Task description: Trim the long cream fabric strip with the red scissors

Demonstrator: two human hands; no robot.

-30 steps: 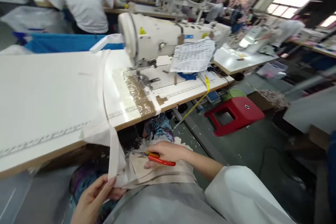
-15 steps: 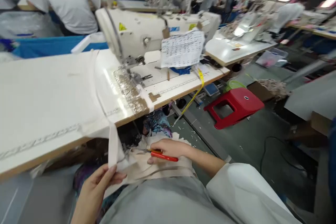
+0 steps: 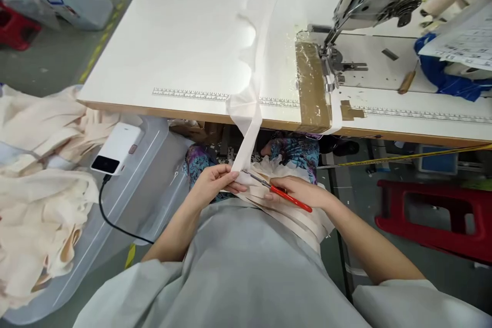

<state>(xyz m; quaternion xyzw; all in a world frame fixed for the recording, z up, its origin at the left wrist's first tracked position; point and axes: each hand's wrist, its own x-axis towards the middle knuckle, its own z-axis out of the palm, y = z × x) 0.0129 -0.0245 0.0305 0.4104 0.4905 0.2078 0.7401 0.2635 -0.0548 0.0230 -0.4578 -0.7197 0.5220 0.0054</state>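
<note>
Over my lap, my left hand [image 3: 217, 182] pinches a pale fabric strip [image 3: 248, 146] that runs down over the table's front edge. My right hand [image 3: 298, 190] grips a pair of red-handled scissors [image 3: 290, 199]. The blades point left and reach the strip beside my left fingertips; whether they are parted is too small to tell. Cream fabric pieces [image 3: 303, 215] lie across my lap beneath both hands. Farther up, the strip lies over the white sewing table [image 3: 184, 36] toward its back edge.
A sewing machine [image 3: 369, 5] stands on the table at the right. At my left, a clear plastic bin [image 3: 126, 200] holds cream fabric, with a white device [image 3: 117, 148] and its black cable on top. A red stool [image 3: 434, 215] is on the floor at right.
My view has swung left and down, bringing the bin into sight. The scissors have come closer to my left fingertips. Both hands keep their hold.
</note>
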